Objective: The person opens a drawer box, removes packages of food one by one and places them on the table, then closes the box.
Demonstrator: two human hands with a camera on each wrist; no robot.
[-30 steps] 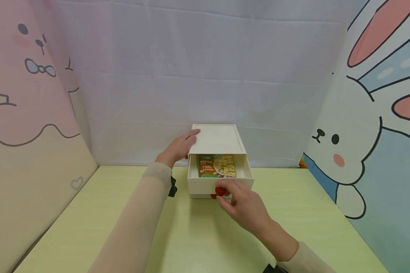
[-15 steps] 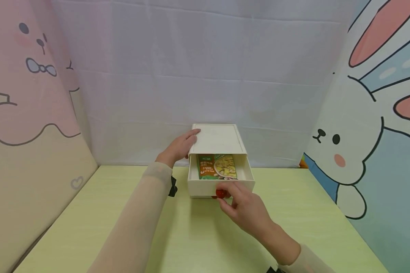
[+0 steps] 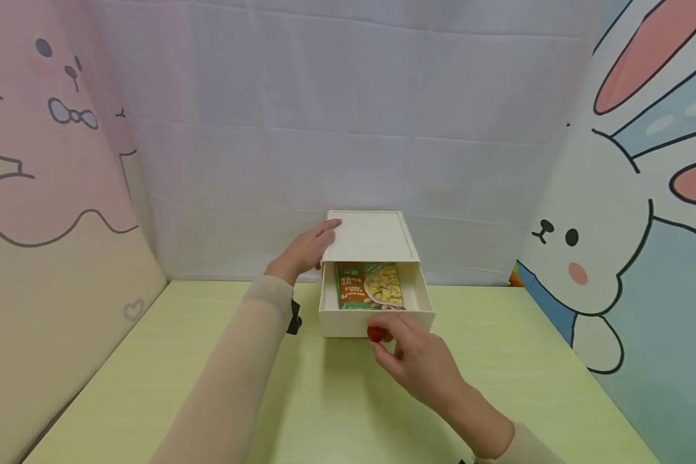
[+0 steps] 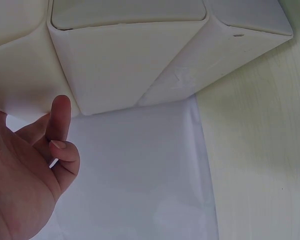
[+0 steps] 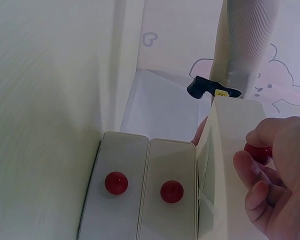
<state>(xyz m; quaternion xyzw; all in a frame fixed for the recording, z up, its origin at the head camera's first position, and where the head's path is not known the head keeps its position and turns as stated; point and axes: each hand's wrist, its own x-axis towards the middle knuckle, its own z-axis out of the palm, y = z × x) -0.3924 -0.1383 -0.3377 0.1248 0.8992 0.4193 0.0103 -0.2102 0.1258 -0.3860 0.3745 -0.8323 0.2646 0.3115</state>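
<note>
Pinching a red knob (image 3: pixel 375 334), the right grip (image 3: pixel 419 354) is curled; beyond it, the white cabinet (image 3: pixel 374 235) is touched by the left grip (image 3: pixel 303 251), loosely spread.

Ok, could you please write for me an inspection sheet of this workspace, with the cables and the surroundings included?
Surface: pale green tabletop, under the drawer unit.
Job's things: white drawer unit; top drawer open, printed food packet lying inside; two lower drawers shut.
Clutter: only an orange patch at the far right corner, unidentifiable.
Left hand grip: rests on the unit's top left edge.
Right hand grip: pinches the top drawer's red knob.
Cables: nothing seen.
Surroundings: white cloth behind; cartoon-printed panels left and right.
</note>
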